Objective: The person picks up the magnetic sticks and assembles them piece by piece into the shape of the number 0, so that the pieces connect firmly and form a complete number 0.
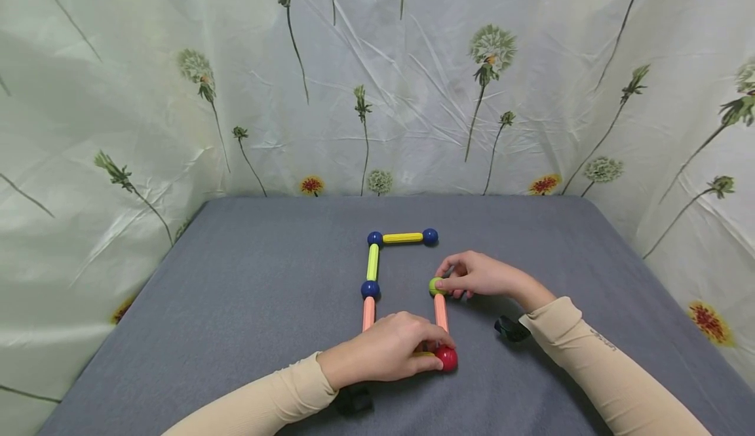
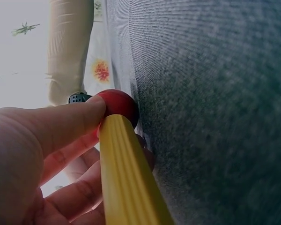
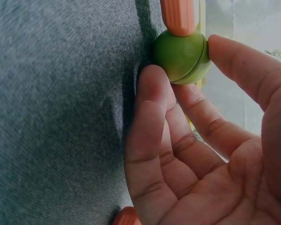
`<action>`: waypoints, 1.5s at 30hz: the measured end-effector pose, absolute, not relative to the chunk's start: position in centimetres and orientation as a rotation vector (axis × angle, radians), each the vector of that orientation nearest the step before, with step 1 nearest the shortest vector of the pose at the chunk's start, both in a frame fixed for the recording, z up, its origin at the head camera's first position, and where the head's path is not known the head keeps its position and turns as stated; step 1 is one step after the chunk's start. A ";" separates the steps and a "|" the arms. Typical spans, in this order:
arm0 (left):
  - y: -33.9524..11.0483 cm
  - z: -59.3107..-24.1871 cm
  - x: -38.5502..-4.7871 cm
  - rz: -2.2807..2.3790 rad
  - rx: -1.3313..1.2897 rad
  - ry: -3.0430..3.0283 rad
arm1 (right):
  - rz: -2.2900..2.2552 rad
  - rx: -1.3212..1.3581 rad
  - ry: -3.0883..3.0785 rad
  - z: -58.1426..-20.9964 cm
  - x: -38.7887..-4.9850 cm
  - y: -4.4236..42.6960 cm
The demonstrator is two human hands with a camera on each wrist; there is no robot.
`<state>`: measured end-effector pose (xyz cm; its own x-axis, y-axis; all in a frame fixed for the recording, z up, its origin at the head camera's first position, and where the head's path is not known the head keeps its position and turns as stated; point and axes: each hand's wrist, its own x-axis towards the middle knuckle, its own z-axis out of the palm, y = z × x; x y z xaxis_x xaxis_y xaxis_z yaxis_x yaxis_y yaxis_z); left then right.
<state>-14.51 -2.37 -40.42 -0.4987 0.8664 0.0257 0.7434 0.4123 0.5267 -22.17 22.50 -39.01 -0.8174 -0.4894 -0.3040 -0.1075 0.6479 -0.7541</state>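
Observation:
My left hand (image 1: 396, 347) pinches a red ball (image 1: 447, 358) between thumb and fingers at the near right corner of a figure of rods and balls. A ribbed yellow rod (image 2: 129, 173) meets that ball and runs beneath the hand. My right hand (image 1: 483, 275) holds a green ball (image 3: 180, 55) by its fingertips. Between the green and red balls lies a salmon rod (image 1: 441, 311). On the left side another salmon rod (image 1: 368, 313) reaches from a blue ball (image 1: 370, 289) toward my left hand, which hides its near end.
Farther back, a lime rod (image 1: 373, 263) leads to a blue corner ball (image 1: 375, 238). From there a yellow rod (image 1: 403, 237) extends right to another blue ball (image 1: 430, 237). Grey cloth covers the table (image 1: 265, 259); a flower-printed curtain (image 1: 413, 82) hangs behind it.

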 end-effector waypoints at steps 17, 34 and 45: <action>-3.9 -35.9 -18.6 0.628 1.361 2.634 | -0.968 -0.403 2.520 -37.0 -21.7 24.6; -5.9 -36.0 -25.7 0.705 1.128 2.925 | -0.767 -0.399 2.767 -36.2 -22.0 28.6; -6.6 -36.6 -29.3 0.610 0.953 2.939 | -0.718 -0.357 2.782 -36.6 -21.9 30.1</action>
